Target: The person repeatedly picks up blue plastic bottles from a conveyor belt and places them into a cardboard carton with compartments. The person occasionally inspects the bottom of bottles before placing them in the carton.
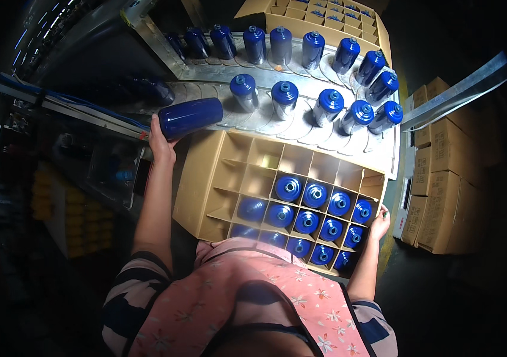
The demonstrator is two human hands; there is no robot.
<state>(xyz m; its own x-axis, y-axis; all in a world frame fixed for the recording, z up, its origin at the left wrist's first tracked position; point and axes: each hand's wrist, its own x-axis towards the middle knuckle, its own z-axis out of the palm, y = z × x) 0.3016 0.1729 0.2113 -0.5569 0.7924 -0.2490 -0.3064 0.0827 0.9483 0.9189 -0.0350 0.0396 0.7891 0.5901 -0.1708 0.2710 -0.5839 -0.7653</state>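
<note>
My left hand [161,144] is closed around one end of a glossy blue bottle [191,118]. That bottle lies nearly sideways above the conveyor's near edge, left of the upright ones. In front of my body stands an open cardboard box [198,196] with a grid of dividers. Several blue bottles [307,222] stand upright in its cells, necks up, mostly toward the right and near side. Its far row and upper left cells hold no bottles. At the box's right edge, my right hand [379,225] grips the cardboard wall; its fingers are partly hidden.
Beyond the box, a slatted conveyor [277,128] curves round at the right, carrying upright blue bottles [284,98] in two rows. Another divided box [378,37] sits behind it. Stacked closed cartons [438,178] and a metal bar [461,92] are on the right. A rail [81,107] runs along the left.
</note>
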